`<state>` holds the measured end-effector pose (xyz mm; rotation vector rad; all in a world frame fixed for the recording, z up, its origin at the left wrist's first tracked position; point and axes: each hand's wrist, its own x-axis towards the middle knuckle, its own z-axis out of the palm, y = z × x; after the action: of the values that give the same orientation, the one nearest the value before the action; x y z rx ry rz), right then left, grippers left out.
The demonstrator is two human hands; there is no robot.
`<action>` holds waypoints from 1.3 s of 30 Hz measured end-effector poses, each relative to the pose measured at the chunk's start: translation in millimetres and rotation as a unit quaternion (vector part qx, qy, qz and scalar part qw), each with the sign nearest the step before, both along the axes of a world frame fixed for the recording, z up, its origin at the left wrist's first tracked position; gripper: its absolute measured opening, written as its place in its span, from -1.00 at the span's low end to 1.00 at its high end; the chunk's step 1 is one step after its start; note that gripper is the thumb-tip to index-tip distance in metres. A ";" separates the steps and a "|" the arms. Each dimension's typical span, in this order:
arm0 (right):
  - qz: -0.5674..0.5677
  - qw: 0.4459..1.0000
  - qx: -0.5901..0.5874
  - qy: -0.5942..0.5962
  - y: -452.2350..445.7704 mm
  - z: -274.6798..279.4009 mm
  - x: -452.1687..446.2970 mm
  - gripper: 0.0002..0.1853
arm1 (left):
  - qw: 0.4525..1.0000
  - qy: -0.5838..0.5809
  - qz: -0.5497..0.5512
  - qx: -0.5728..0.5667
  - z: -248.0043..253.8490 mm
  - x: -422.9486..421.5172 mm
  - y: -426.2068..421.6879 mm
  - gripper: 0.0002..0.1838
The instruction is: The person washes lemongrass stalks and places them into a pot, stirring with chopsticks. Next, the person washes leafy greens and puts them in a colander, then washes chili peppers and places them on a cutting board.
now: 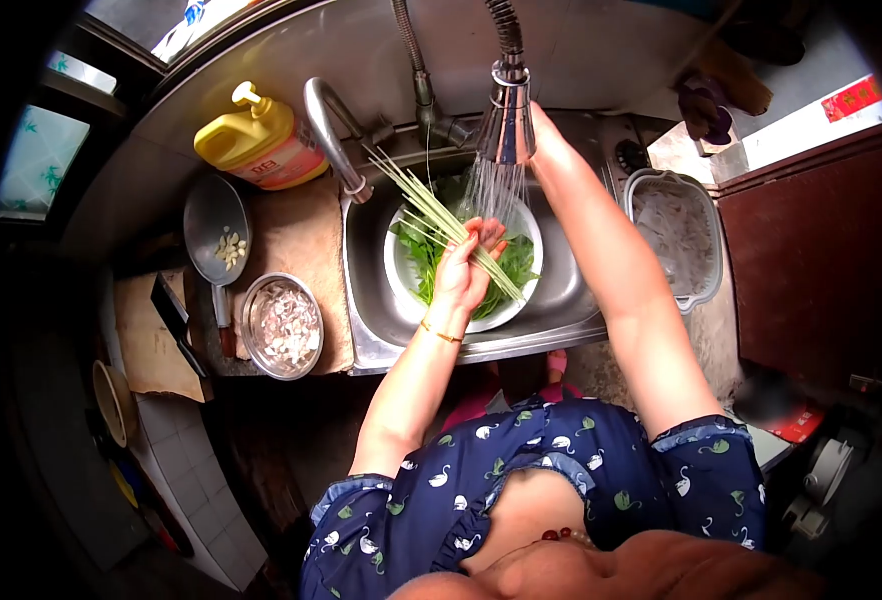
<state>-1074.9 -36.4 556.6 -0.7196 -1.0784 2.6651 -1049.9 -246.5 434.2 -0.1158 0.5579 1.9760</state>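
Several stalks point(429, 203) are clamped in the left hand point(464, 270) over the bowl point(392, 268), presumably so it catches drips, while the sprayer point(506, 115) hides whether the right hand point(540, 122) grips.

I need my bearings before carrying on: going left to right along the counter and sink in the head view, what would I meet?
Wooden board, dark pan, clear bowl of chopped pieces, white basin with leafy greens in the sink, plastic basket.
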 end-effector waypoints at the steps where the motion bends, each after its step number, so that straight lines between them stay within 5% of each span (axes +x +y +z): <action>1: 0.015 1.000 0.002 0.018 2.7 3.4 -4.0 -0.72 | 1.000 0.000 0.005 0.001 1.2 -1.2 -4.4 -0.77; 5: 0.141 0.982 -0.092 0.089 22.1 -3.7 -14.8 -0.67 | 1.000 -0.007 0.017 0.016 -3.2 -4.0 -14.0 -0.76; 7: 0.041 0.996 0.078 -0.033 6.3 8.1 -8.0 -0.69 | 1.000 -0.005 0.027 0.008 3.1 -4.8 -16.5 -0.76; 10: 0.020 1.000 -0.002 -0.013 13.0 -15.6 -9.8 -0.71 | 0.999 -0.004 0.031 0.020 7.1 -5.4 -19.0 -0.75; 13: -0.053 0.975 0.204 -0.075 -1.2 -41.7 22.0 -0.84 | 0.998 0.046 0.040 0.001 10.7 -2.7 -21.0 -0.75; 14: -0.081 0.963 0.230 -0.116 -17.3 -41.8 40.4 -0.82 | 0.996 0.065 0.052 0.004 11.4 -1.5 -22.1 -0.74; 17: 0.066 0.933 0.344 -0.081 -49.0 -42.2 97.0 -0.59 | 0.974 0.193 0.099 -0.059 29.3 0.2 -30.0 -0.72; 20: 0.116 0.932 0.338 -0.059 -85.3 -39.8 167.6 -0.58 | 0.948 0.272 0.142 -0.081 41.2 -3.7 -42.9 -0.70; 22: 0.067 0.894 0.443 -0.014 -100.5 -77.5 221.5 -0.63 | 0.926 0.329 0.146 -0.113 55.0 6.1 -46.2 -0.71; 25: 0.141 0.886 0.428 -0.110 -108.5 -59.7 345.5 -0.67 | 0.897 0.393 0.146 -0.138 67.8 16.2 -53.1 -0.68; 26: 0.209 0.910 0.315 -0.168 -102.0 -44.3 393.0 -0.63 | 0.896 0.391 0.175 -0.120 74.6 25.4 -51.8 -0.69; 32: -0.187 0.940 0.125 -0.258 -147.0 -77.8 718.8 -0.73 | 0.883 0.374 0.243 -0.149 105.2 108.6 -39.2 -0.71; 39: -0.622 0.720 -0.040 -0.304 -349.1 -132.4 1020.4 -0.81 | 0.895 0.435 0.093 -0.012 104.0 253.9 116.2 -0.60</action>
<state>-54.6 -385.5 424.3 -1.6328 -0.2459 1.2822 -796.0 -130.3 538.2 0.7688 1.1725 2.1477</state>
